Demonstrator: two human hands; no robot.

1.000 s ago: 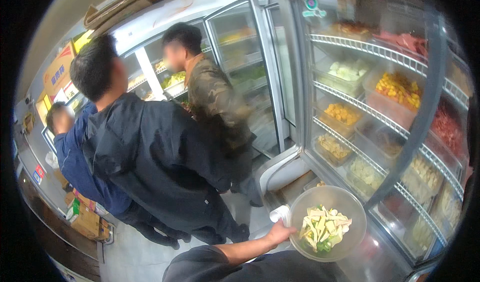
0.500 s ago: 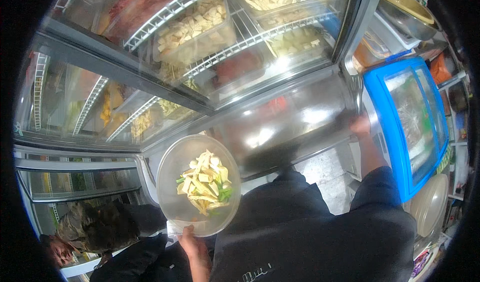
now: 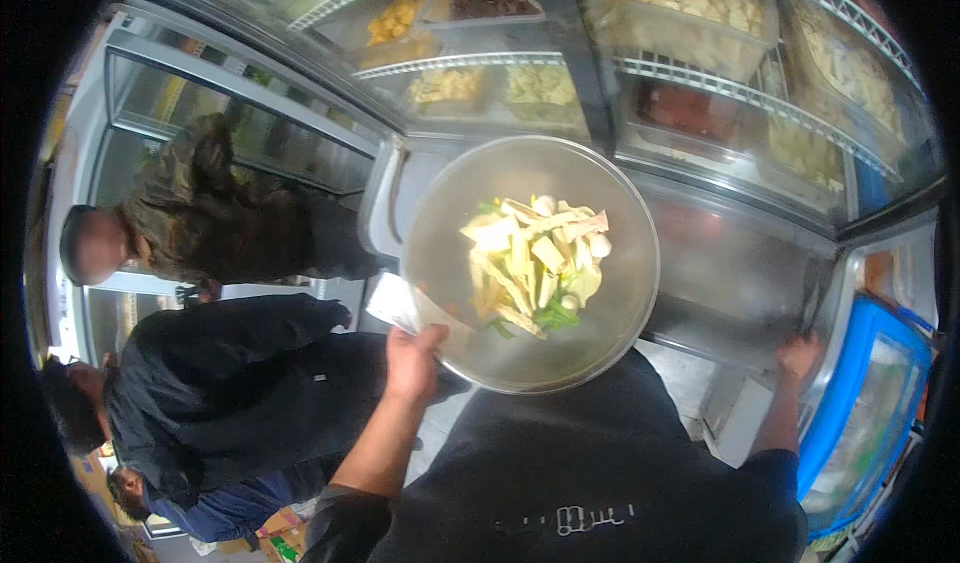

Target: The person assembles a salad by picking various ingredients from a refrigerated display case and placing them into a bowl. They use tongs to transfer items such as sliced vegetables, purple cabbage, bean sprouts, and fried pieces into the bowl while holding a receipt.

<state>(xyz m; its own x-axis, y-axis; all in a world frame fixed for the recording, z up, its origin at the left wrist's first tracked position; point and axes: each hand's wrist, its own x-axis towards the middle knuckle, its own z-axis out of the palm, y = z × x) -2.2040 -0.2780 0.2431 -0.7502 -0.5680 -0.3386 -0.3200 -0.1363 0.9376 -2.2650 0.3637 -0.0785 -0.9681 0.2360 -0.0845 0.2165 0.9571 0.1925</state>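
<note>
Stainless-steel bowl [image 3: 440, 263], round and shallow, held up in front of the chest, tilted toward the camera. Gripped at its lower left rim by the left hand [image 3: 413, 361], thumb over the rim, fingers closed beneath. Also pinched in the same hand, against the bowl's outer wall: a white folded slip of paper [image 3: 395, 305], projecting to the left. Contents of the bowl: pale strips and slabs of tofu-like food, a few white balls, some green leaves [image 3: 535, 263], heaped slightly right of centre.

Right hand [image 3: 800, 353] extended to the right, well apart from the bowl, resting at the lower edge of a glass refrigerator door [image 3: 740, 273]. Fingers curled over the door's edge or handle, apparently gripping it; exact contact not fully resolved at this distance from the lens centre.

Behind the bowl: refrigerated display case [image 3: 600, 93] with wire shelves carrying clear plastic tubs [image 3: 690, 8] of yellow, white, brown and red foods. Glass fogged in the lower section. To the far right: blue-framed chest lid [image 3: 860, 403] with a transparent panel.

To the left: three other people, close together, seen sideways owing to head tilt. Nearest to the bowl, a person in a black jacket [image 3: 230, 383]; above, a person in a camouflage-patterned jacket [image 3: 220, 213]; at lower left, a person in a blue top [image 3: 200, 508], mostly hidden.
</note>
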